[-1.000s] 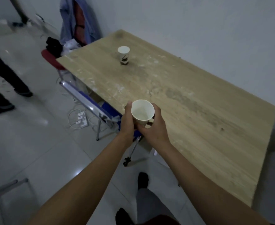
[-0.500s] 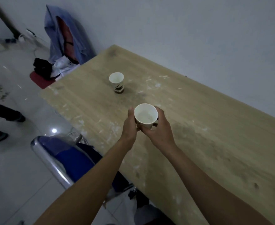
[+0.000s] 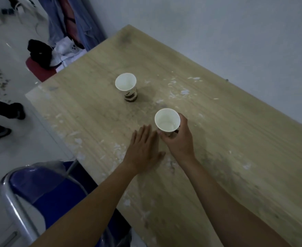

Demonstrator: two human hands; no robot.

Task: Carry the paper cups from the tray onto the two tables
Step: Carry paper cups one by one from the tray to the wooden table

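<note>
A white paper cup (image 3: 167, 120) stands upright at the middle of the wooden table (image 3: 227, 143), with my right hand (image 3: 179, 139) wrapped around its side from the near right. Whether its base touches the wood I cannot tell. My left hand (image 3: 143, 150) lies flat and open on the table just left of that cup, fingers apart, holding nothing. A second paper cup (image 3: 126, 86) with a dark print stands alone farther back and to the left. No tray is in view.
A blue chair with a metal frame (image 3: 39, 191) stands at the table's near left edge. Clothes hang by the wall (image 3: 71, 24), above a red stool with dark and white items (image 3: 39, 56). A person's dark shoes (image 3: 5, 120) are on the floor, left.
I have come closer to the table. The cup went forward and down toward the tabletop. My left hand let go of it and now lies flat; my right hand still holds it.
</note>
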